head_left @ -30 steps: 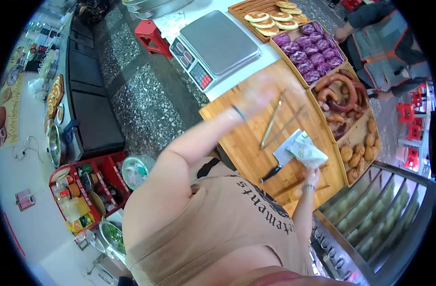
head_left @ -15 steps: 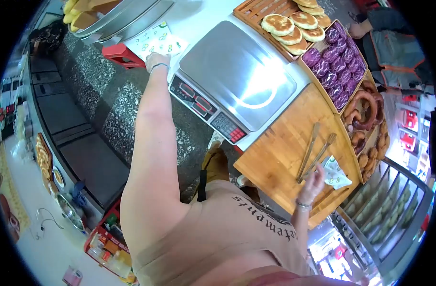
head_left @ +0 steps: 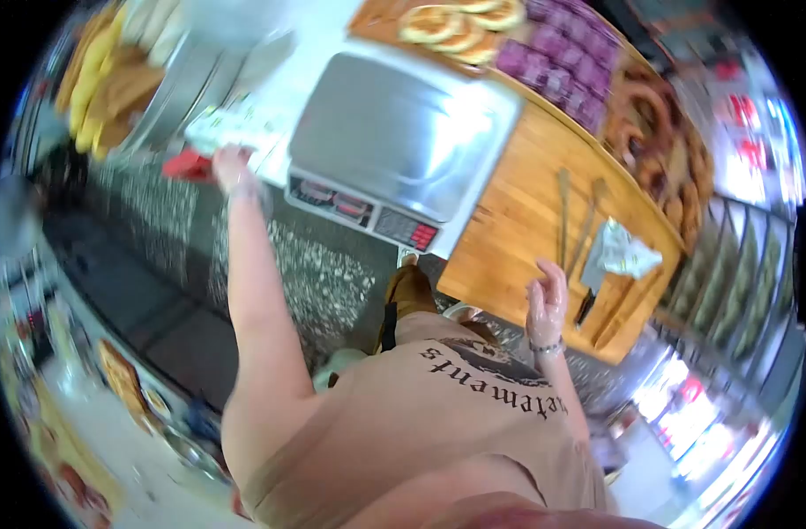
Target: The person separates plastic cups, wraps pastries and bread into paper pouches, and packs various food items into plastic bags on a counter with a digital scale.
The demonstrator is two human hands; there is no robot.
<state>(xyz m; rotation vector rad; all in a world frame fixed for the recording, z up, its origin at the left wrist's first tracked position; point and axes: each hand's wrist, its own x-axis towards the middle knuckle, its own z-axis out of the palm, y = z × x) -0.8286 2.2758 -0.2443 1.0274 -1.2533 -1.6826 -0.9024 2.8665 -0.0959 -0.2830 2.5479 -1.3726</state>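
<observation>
My left hand [head_left: 234, 167] is at the near edge of the white table, its blurred fingers closed at the edge of green-patterned white paper [head_left: 231, 125]. Above the wooden board's near edge, my right hand [head_left: 547, 300] is empty, with its fingers apart and slightly curled. Tongs [head_left: 564, 207] lie on the wooden board [head_left: 496, 238]. To their right a knife [head_left: 591, 282] lies partly under a folded patterned paper [head_left: 623, 251]. Between my hands is a scale [head_left: 376, 132] with a metal plate.
Flat breads [head_left: 456, 26], purple wrapped pieces [head_left: 566, 62] and sausages [head_left: 641, 115] fill trays behind the board. Round metal steamers [head_left: 191, 88] stand at the upper left beside yellow food [head_left: 94, 79]. A red stool [head_left: 187, 166] is below the table edge.
My left hand swung left from above the board to the paper beside the steamers. My right hand let go of the folded paper and drew back toward my body. The view has shifted left.
</observation>
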